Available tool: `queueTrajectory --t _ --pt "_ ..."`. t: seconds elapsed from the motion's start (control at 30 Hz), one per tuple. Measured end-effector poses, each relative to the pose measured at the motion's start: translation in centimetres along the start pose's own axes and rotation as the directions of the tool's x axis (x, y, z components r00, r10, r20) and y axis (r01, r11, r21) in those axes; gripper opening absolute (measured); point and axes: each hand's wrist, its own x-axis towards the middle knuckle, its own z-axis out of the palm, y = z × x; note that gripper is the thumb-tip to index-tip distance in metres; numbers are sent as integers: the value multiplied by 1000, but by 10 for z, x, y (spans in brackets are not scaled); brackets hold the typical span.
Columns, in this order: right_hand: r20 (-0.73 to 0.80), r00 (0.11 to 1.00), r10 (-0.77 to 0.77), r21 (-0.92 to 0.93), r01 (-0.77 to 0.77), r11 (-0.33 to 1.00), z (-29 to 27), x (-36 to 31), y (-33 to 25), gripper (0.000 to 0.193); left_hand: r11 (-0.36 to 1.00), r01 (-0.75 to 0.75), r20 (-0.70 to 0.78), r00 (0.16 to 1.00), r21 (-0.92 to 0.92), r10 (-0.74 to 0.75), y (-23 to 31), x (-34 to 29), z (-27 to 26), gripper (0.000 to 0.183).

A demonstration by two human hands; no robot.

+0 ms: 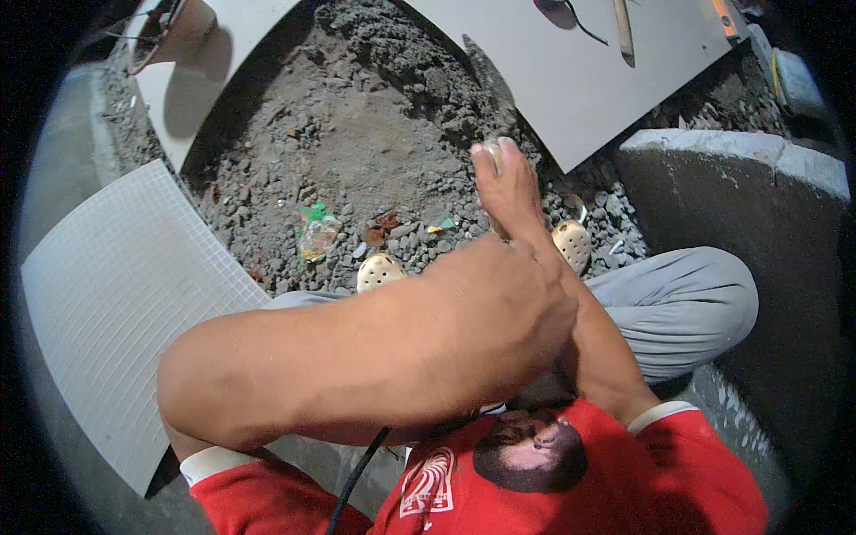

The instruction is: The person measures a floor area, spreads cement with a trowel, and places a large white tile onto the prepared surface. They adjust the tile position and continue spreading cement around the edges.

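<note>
My right hand [510, 183] is closed around the handle of a trowel. The narrow grey trowel blade [490, 80] points away from me, against dark, crumbly mortar [392, 45] beside the right-hand tile. My left forearm crosses in front of my body, and my left hand [539, 281] lies bent over my right forearm near the wrist. Its fingers are hidden, so whether it grips anything does not show. Below my hands is a bed of grey gravel [410, 241] between my cream clogs.
Large pale tiles lie at the far right [588, 98] and far left [254, 36]. A tile with a ribbed grid face [125, 312] lies at the left. A bucket [192, 27], a wooden handle [623, 31] and an orange tool [724, 16] are beyond. A dark curved wall [731, 223] borders the right.
</note>
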Motion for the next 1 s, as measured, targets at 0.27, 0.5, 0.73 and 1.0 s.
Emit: queueTrajectory --t 0.27,0.5,0.73,1.0 --pt "139 981 -134 605 23 796 53 6 -1 48 917 397 -59 915 -45 -399 -44 18 -68 45" --pt "49 993 105 492 -116 863 103 -6 12 42 786 586 -491 635 -197 -597 -148 -19 -109 53" --pt "-125 985 115 361 -63 931 104 32 25 44 548 563 -223 543 -619 -810 -260 -31 -12 60" --pt "-101 993 54 43 -50 998 71 12 22 50 618 338 -483 405 -710 -776 -330 -9 51 51"
